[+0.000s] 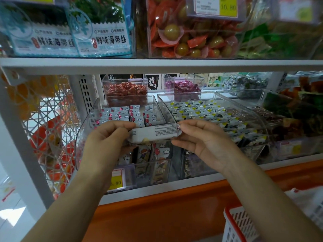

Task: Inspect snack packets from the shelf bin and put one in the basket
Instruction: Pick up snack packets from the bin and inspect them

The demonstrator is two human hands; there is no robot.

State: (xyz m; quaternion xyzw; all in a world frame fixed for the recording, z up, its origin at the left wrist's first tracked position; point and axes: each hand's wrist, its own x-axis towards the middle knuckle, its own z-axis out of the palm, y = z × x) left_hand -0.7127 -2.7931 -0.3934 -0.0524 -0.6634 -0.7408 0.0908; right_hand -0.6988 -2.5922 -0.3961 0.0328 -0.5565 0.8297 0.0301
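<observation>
Below the "10.80" tag [228, 7] — left hand [104, 137], right hand [204, 142] pinch a packet [155, 132].

Bright, even shop light with soft shadows; glare streaks the clear bins [209, 102], and the wide-angle edges bend and blur.

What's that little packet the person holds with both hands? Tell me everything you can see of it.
The snack packet is a small oblong pouch of glossy, silvery-white film. The side facing the camera carries lines of fine dark print, too small to read, and a pale yellowish patch shows at its lower edge. It is held level, lengthwise, in front of the clear bin. The left hand pinches its left end, the right hand its right end.
</observation>
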